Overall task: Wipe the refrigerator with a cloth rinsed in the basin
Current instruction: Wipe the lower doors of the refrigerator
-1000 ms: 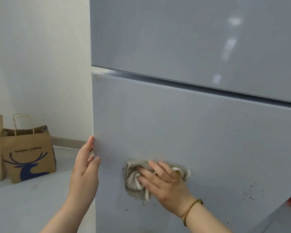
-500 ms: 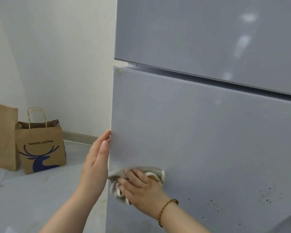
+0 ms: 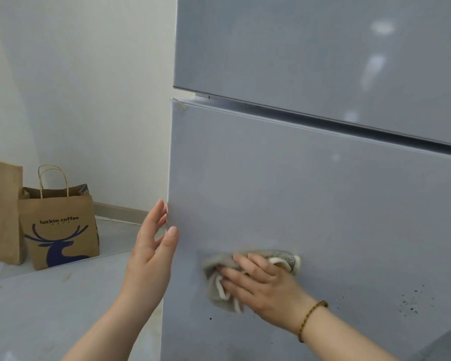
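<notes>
Wiping looks partway done: the right hand [image 3: 266, 282] presses the crumpled grey-and-white cloth [image 3: 284, 258] flat-fingered on the pale grey refrigerator [image 3: 297, 191] door, the left hand [image 3: 151, 256], grip released, steadies its edge — dark specks [image 3: 412, 303] not yet wiped.

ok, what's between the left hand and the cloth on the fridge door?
Bare grey lower door, per the head view. The left hand touches the door's left edge; the cloth, pressed under the right hand, lies apart to its right.
</notes>
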A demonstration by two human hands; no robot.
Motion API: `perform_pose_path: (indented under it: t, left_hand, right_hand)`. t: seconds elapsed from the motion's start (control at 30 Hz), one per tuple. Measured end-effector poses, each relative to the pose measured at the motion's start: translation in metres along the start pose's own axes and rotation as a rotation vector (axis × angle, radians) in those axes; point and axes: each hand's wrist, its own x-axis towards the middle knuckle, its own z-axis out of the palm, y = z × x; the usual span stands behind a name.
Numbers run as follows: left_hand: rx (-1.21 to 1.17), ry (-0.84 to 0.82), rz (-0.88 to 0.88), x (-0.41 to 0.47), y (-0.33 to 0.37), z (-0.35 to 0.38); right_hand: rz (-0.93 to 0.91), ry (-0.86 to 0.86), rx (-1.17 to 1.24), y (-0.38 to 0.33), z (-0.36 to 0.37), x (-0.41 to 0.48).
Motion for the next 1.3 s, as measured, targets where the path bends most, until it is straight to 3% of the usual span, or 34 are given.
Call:
perform_pose_path:
  t: [0.07, 0.13, 0.23, 0.3, 0.37, 0.53, 0.63, 0.77, 0.83, 0.9, 0.97, 1.07, 1.13, 1.2, 1.3]
  left_hand:
    - [0.032, 0.002, 0.025, 0.000, -0.004, -0.002]
    - [0.094, 0.018, 0.066, -0.001, -0.008, -0.001]
    - [0.276, 0.093, 0.186, -0.010, -0.015, 0.010]
    - [0.400, 0.108, 0.342, -0.017, -0.021, 0.019]
    - [0.545, 0.057, 0.542, -0.018, -0.031, 0.026]
    - [0.796, -0.115, 0.880, -0.018, -0.055, 0.052]
    - [0.959, -0.129, 0.899, -0.020, -0.062, 0.072]
    - [1.110, -0.077, 0.908, -0.021, -0.072, 0.081]
    - [1.130, -0.051, 0.909, -0.020, -0.073, 0.081]
    - [1.156, -0.050, 0.897, -0.020, -0.073, 0.083]
    - [1.164, -0.056, 0.882, -0.021, -0.073, 0.085]
    - [1.168, -0.052, 0.871, -0.022, -0.074, 0.085]
    - [1.176, -0.055, 0.855, -0.022, -0.072, 0.086]
    - [1.173, -0.063, 0.823, -0.023, -0.072, 0.089]
    - [1.132, -0.044, 0.799, -0.026, -0.075, 0.093]
  right_hand:
    - [-0.177, -0.061, -0.016, 0.023, -0.010, -0.012]
    - [-0.158, -0.024, -0.017, 0.051, -0.027, -0.016]
    - [0.127, 0.100, -0.058, 0.092, -0.055, -0.023]
    - [0.387, 0.209, -0.068, 0.100, -0.059, -0.032]
    - [0.513, 0.284, -0.079, 0.087, -0.049, -0.044]
    - [0.385, 0.081, -0.143, 0.049, -0.028, -0.092]
    - [0.203, -0.059, -0.178, 0.047, -0.033, -0.111]
    - [0.134, -0.038, -0.212, 0.079, -0.048, -0.123]
    - [0.304, 0.032, -0.218, 0.095, -0.056, -0.131]
    - [0.593, 0.099, -0.197, 0.092, -0.055, -0.143]
    - [1.076, 0.165, -0.096, 0.064, -0.044, -0.151]
    - [1.958, 0.362, 0.297, 0.023, -0.033, -0.142]
    - [2.300, 0.478, 0.408, 0.021, -0.032, -0.134]
    - [2.392, 0.544, 0.420, 0.030, -0.035, -0.127]
    - [2.101, 0.606, 0.348, 0.050, -0.047, -0.110]
